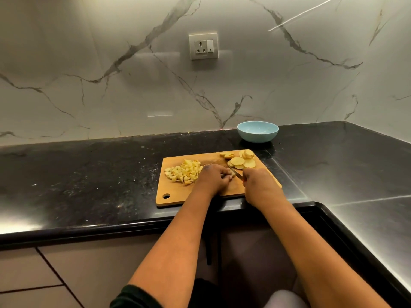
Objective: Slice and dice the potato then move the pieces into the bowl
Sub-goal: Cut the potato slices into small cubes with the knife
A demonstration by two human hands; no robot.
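One wooden cutting board (178, 192) lies on the black tabletop (89, 174), near its front edge. Two hands work over the board. The left hand (213, 177) has its grip curled down on a small potato piece (232, 173) at the board's centre. The right hand (258, 181) has its grip clamped on one knife (236, 172), whose blade points left toward the held piece. One pile of diced potato (183, 172) sits on the left half of the board; the cubes are too small and too many to count. A group of round potato slices (241, 162), roughly six, lies at the far right corner of the board. One light blue bowl (257, 132) stands on the tabletop behind the board, apart from it. One wall socket (203, 46) is mounted on the marble backsplash.
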